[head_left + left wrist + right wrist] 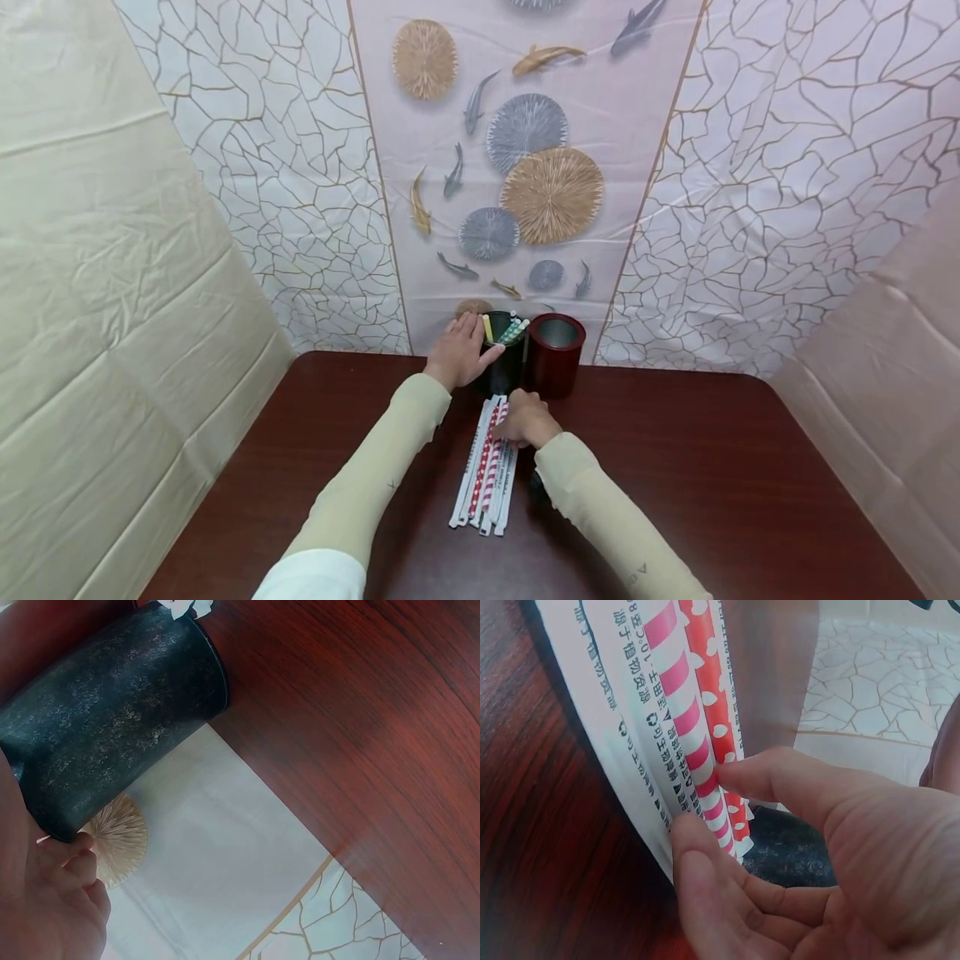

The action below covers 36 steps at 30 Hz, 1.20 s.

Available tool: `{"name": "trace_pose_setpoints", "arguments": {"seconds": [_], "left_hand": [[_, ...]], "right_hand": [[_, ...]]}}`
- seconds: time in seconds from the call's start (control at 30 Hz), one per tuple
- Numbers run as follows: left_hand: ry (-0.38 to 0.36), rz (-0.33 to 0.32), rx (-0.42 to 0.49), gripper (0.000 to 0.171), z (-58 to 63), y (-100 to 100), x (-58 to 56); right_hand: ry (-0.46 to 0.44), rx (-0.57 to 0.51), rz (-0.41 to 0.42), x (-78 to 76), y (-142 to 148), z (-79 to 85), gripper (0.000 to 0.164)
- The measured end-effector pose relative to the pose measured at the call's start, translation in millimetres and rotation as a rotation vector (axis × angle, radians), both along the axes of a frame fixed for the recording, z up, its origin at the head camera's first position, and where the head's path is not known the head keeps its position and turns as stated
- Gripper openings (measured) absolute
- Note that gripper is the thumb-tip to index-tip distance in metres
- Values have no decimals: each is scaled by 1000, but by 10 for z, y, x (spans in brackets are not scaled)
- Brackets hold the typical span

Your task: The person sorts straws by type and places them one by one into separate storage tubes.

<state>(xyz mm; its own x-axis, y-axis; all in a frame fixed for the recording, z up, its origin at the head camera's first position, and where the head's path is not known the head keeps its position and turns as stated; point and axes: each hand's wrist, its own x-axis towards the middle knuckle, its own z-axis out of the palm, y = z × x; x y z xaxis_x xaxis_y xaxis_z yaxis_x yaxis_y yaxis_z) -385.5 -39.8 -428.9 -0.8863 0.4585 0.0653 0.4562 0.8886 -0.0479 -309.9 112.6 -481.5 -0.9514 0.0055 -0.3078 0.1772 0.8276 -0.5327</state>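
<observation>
My left hand holds the upper side of a black cylindrical cup at the back of the table, thumb across its front and fingers bent at the rim in the left wrist view. Yellow and green patterned straws poke out of this cup. In front of it lies a row of straws in white printed wrappers. My right hand is at the far part of that row. Thumb and index finger pinch a pink-and-white striped straw, right beside a red straw with white hearts.
A dark red cylindrical cup stands to the right of the black one, close beside it. Behind both hangs a patterned cloth at the far edge of the dark wooden table. Draped cloth walls rise at left and right.
</observation>
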Motion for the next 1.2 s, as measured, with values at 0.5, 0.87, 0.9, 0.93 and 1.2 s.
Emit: {"name": "trace_pose_setpoints", "arguments": {"seconds": [0.5,0.87,0.9,0.93,1.2], "left_hand": [[-10,-8,21,84,-28,-3,-20],[-27,6,7,85,-26,-19,-52],[-28,7,2,85,-24,-17,-56],[-29,9,-1,85,-23,-14,-59],[-17,-5,14,85,-10,-6,-29]], "right_hand": [[-25,15,-54,-13,-79,-5,36],[-30,-85,-49,-27,81,50,34],[-24,-90,-45,-15,95,74,34],[-17,-91,-41,-4,110,97,34],[68,-114,-5,146,253,279,26]]}}
